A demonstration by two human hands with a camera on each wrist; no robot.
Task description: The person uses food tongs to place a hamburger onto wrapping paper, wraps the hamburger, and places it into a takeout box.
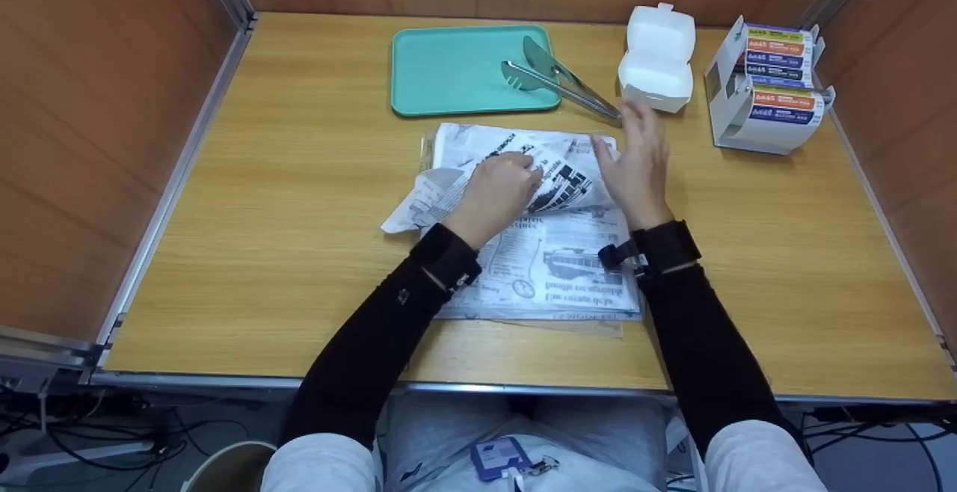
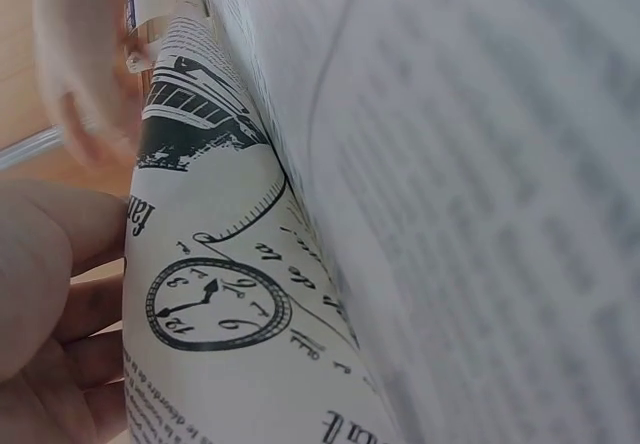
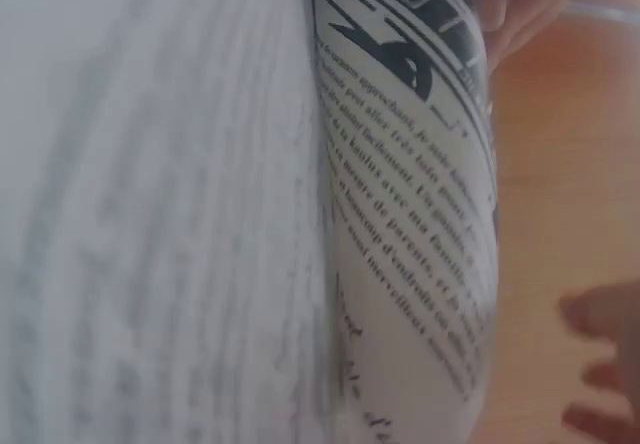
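A stack of white paper sheets [image 1: 576,268] printed like newspaper lies on the table in front of the person. The left hand [image 1: 497,185] holds the top newsprint sheet [image 1: 553,178], which is lifted and folded over, with one corner sticking out to the left. In the left wrist view, the left fingers [image 2: 95,354] go behind the edge of that sheet, beside a printed clock. The right hand [image 1: 639,167] is raised at the stack's right edge, fingers extended and holding nothing. Blurred right fingers [image 3: 605,354] appear apart from the curled sheet in the right wrist view.
Behind the stack lies a green tray [image 1: 456,73] with metal tongs [image 1: 561,84] across its right end. An unfolded white box [image 1: 658,58] stands to the right of it. Farther right is a white rack [image 1: 770,92] of colourful packets. Clear film [image 1: 598,329] shows under the stack.
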